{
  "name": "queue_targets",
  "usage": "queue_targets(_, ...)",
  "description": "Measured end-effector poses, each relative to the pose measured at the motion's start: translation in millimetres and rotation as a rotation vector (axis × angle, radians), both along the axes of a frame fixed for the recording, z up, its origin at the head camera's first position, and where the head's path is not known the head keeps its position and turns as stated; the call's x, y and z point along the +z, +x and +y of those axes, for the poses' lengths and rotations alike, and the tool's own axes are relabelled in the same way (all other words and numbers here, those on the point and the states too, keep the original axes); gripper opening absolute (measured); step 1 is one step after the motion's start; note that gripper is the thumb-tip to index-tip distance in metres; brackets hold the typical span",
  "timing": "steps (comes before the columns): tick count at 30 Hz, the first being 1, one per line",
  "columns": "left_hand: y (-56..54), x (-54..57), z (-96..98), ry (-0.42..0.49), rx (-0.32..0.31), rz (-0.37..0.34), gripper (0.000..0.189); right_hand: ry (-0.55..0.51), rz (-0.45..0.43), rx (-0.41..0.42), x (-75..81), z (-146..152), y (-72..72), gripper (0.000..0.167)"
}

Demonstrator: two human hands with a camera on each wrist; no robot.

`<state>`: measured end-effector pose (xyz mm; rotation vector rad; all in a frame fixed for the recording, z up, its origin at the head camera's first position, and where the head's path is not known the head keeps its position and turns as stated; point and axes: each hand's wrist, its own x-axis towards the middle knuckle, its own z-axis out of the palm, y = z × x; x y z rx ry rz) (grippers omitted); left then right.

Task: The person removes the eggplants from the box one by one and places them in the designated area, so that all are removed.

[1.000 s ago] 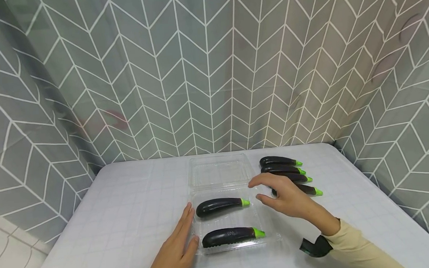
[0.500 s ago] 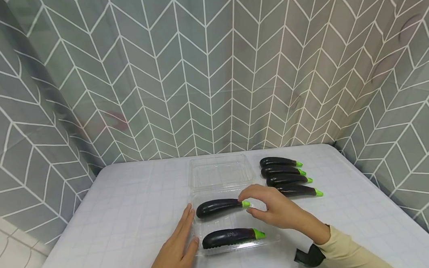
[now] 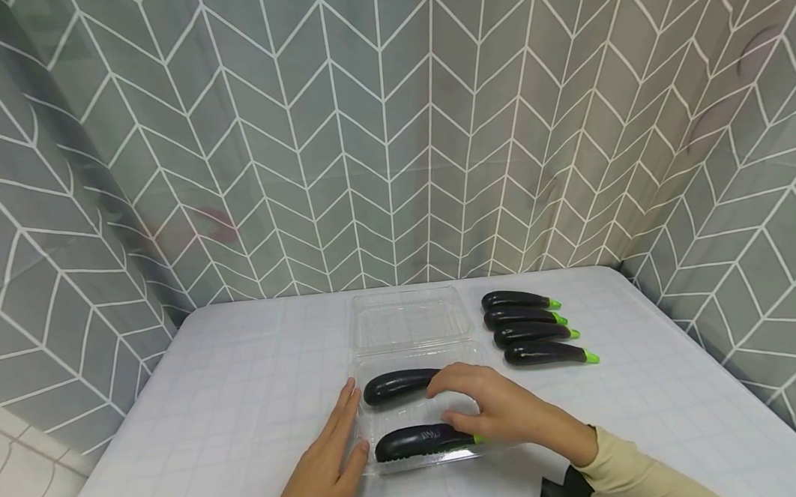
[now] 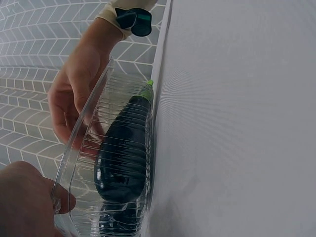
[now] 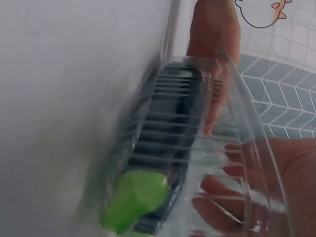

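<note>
A clear plastic clamshell box lies unfolded, with two dark eggplants in its near half. My left hand rests along the box's left side, fingers straight and thumb at the near corner. My right hand reaches over the box from the right with fingers apart. Its fingertips overlap the stem end of the far eggplant, hiding that stem. Its thumb is right at the near eggplant, partly covering its green end. In the right wrist view, blurred, the right fingers show behind the ribbed wall, loosely bent.
The box's lid half lies flat behind, away from me. At the back right, several more eggplants lie in a row on the white-covered table. A patterned grey curtain stands along the back and sides.
My right hand has moved left and nearer to me, from beside the row of eggplants to over the two in the box. The left hand stays put.
</note>
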<state>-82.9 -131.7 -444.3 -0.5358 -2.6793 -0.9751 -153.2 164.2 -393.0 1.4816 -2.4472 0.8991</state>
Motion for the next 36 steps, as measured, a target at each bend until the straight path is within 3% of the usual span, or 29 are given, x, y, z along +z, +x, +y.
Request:
queue_targets(9,0.4,1.6,0.1,0.013,-0.003,-0.034,0.071,-0.019,0.011,0.074,-7.7,-9.1,1.4,0.031)
queue_targets(19,-0.4,1.1,-0.2,0.006,-0.011,-0.014,0.071,0.076,-0.037,0.079,-8.3,-18.4,3.0,0.034)
queue_targets(26,-0.7,1.6,0.4,0.005,-0.007,-0.007,0.071,0.099,-0.04,0.101,-10.4,-22.6,-0.6,0.028)
queue_targets(31,-1.1,0.9,0.3,0.002,-0.002,-0.003,0.072,0.12,-0.046,0.088,-11.6,-24.3,-1.0,0.028)
queue_targets(36,-0.4,-0.6,0.0,-0.005,-0.005,0.0,0.071,0.164,-0.11,0.044,-11.9,-24.5,0.6,0.037)
